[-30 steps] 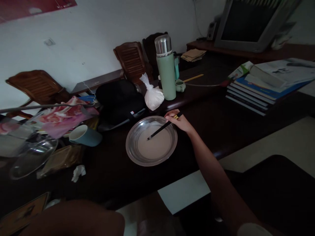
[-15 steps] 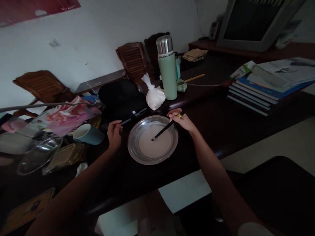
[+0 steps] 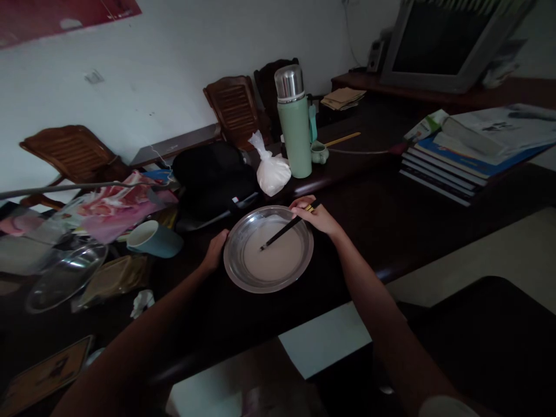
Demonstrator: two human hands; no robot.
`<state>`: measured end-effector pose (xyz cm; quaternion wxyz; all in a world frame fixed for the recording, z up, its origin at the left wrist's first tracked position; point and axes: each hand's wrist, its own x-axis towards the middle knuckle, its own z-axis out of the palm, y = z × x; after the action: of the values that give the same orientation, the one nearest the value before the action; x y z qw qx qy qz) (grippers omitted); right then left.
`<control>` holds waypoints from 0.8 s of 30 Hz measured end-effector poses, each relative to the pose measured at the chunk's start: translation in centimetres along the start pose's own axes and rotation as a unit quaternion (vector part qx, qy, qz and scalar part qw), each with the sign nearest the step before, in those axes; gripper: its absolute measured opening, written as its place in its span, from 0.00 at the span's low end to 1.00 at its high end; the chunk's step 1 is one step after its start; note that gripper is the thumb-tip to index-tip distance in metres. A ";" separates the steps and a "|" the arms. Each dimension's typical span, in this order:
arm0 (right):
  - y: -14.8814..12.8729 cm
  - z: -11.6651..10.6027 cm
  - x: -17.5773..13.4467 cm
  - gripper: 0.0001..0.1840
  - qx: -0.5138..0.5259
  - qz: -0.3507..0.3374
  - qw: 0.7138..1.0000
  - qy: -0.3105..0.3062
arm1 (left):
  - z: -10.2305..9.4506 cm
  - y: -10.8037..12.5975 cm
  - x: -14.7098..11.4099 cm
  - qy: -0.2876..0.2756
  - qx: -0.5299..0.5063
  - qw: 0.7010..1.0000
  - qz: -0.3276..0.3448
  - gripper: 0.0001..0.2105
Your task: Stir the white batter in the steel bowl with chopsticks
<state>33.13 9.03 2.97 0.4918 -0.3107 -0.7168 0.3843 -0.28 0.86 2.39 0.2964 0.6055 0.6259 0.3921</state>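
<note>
Metal bowl and black utensil between two bare hands

Nearest, at left on the dark surface, lay a crumpled tissue. Beyond it, near the surface's front edge, stood the bowl, containing pale liquid. The left hand was at the bowl's left rim; whether its fingers gripped or merely rested there could not be told. At the rim's far right, the right hand had its fingers closed around the gold-banded utensil, which slanted down leftward, its tip over the liquid. A blue mug was well to the left. Behind the bowl were a black bag, a knotted plastic bag with white contents and an upright green flask. Stacked books occupied the right; wooden chairs and a television formed the background.
</note>
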 end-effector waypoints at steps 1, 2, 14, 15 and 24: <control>0.1 0.0 0.0 0.23 -0.004 0.005 1.000 0.015 | 0.1 0.1 -0.1 -0.012 0.001 1.000 -0.004 0.24; 0.2 -0.1 0.0 0.23 -0.007 0.011 1.000 0.028 | 0.1 0.1 -0.2 -0.018 -0.002 1.000 -0.009 0.26; 0.5 -0.2 0.1 0.23 -0.010 0.020 0.999 0.048 | 0.3 -0.2 -0.6 0.018 0.065 0.997 0.043 0.27; 0.4 -0.3 0.1 0.23 -0.009 0.018 0.999 0.038 | 0.3 -0.3 -0.5 0.019 0.070 0.996 0.051 0.27; 0.1 -0.3 0.0 0.23 -0.011 0.014 0.998 0.053 | 0.1 -0.7 -0.4 0.026 0.083 0.994 0.058 0.27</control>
<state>33.45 9.17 3.00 0.5204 -0.3460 -0.6898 0.3657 -0.50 0.49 1.74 0.2051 0.6529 0.6278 0.3707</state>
